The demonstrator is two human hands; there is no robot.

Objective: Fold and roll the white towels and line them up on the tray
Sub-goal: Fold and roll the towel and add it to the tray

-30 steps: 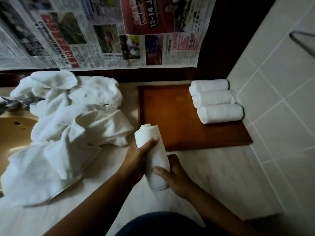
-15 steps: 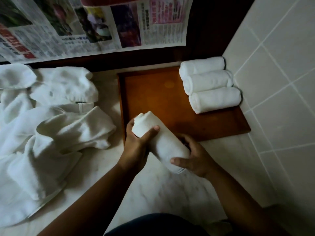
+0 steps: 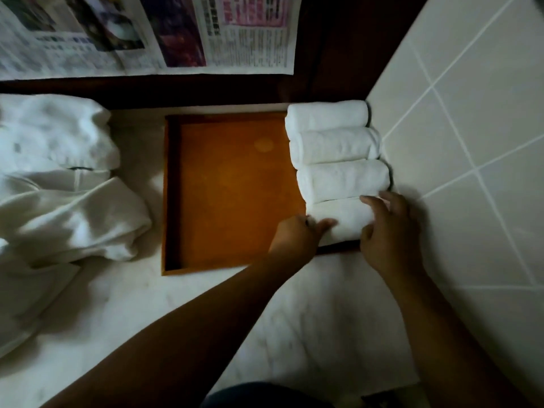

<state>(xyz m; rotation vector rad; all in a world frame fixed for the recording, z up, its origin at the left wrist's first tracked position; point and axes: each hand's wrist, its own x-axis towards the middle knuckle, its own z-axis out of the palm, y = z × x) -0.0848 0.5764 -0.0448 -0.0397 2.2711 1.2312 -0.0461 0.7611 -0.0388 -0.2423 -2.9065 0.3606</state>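
A brown wooden tray (image 3: 232, 187) lies on the pale counter. Three rolled white towels (image 3: 332, 145) lie side by side along its right side, against the tiled wall. A fourth rolled towel (image 3: 343, 217) lies just in front of them at the tray's near right corner. My left hand (image 3: 297, 234) grips its left end with the thumb on top. My right hand (image 3: 388, 228) holds its right end, fingers curled over the roll. Part of this roll is hidden by both hands.
A heap of loose white towels (image 3: 64, 195) covers the counter left of the tray. Newspaper sheets (image 3: 153, 33) hang on the dark wall behind. A white tiled wall (image 3: 471, 142) rises right beside the tray's right edge.
Both hands carried the rolled towel from the counter in front of the tray up and right, turned it sideways and set it down next to the three rolls.
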